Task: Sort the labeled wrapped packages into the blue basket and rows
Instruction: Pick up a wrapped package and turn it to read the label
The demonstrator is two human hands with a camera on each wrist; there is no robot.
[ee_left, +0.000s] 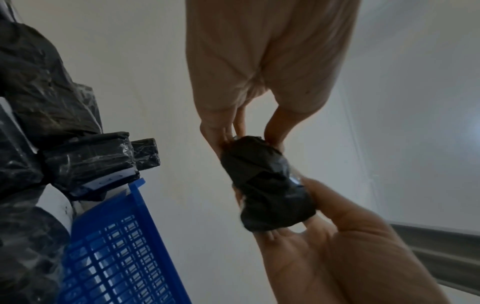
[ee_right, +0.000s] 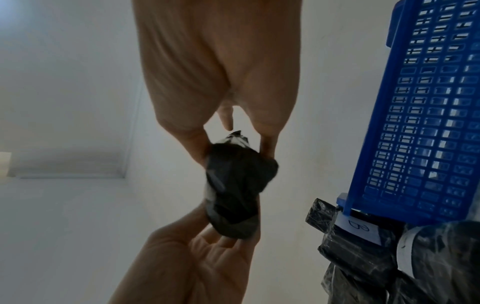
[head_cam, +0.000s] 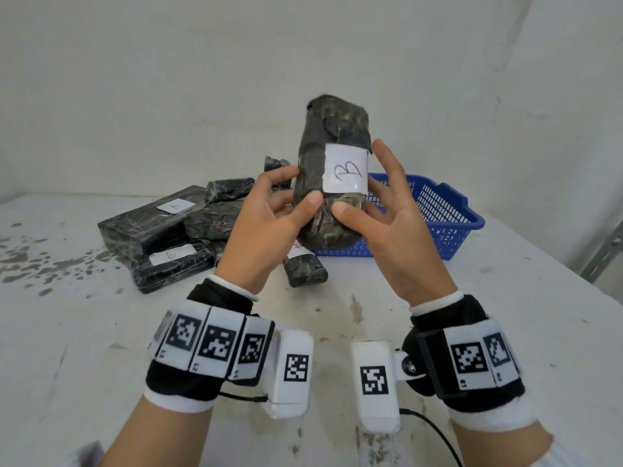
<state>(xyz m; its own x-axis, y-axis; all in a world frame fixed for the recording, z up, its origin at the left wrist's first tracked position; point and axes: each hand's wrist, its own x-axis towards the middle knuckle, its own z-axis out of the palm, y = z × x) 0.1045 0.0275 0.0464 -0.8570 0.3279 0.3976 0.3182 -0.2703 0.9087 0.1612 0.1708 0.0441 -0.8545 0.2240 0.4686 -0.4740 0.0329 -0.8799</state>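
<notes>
Stained white tabletop (head_cam: 101,332), blue basket (head_cam: 448,210) at right looks empty, both hands' fingers (head_cam: 290,217) pinching upright B package (head_cam: 332,176) held above it, pile (head_cam: 175,230) at left

Both your forearms reach forward from the near edge, each wrist wrapped in a black band with white cuffs and a row of square-patterned white tags. Your left hand (head_cam: 269,224) is raised, palm turned right, thumb pressed against the near face of the package (head_cam: 332,183) and fingers curled round its left side. Your right hand (head_cam: 391,224) mirrors it, palm turned left, thumb pinching the lower front, while its fingers (head_cam: 387,163) rise straighter along the right edge. The two thumbs nearly meet, forming a shared grip well above the desk (head_cam: 101,332).
</notes>
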